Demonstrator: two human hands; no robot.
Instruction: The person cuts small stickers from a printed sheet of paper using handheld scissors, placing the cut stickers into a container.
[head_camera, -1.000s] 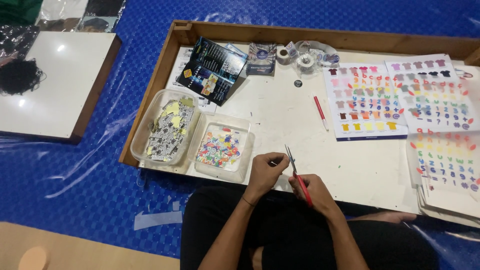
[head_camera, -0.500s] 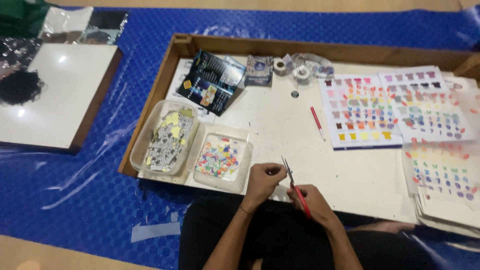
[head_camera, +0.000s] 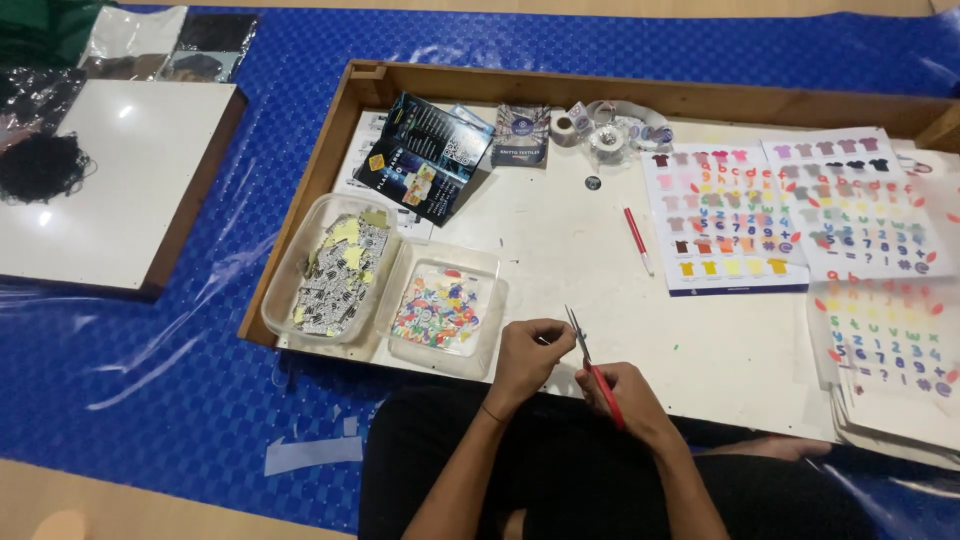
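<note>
Red-handled scissors (head_camera: 592, 365) are gripped in the right hand (head_camera: 625, 398), fingers clamped on the handles, blades pointing away. Just left of the blades, the fingers of the left hand (head_camera: 527, 355) are pinched together; whether a scrap is held cannot be told. Beyond the left hand, 2 clear tubs are seen side by side: the nearer tub (head_camera: 447, 312) filled with coloured cutouts, the left tub (head_camera: 330, 268) with printed scraps. Farther right, a red pen (head_camera: 638, 240) and sticker sheets (head_camera: 725, 215) are laid on the white board (head_camera: 560, 260).
</note>
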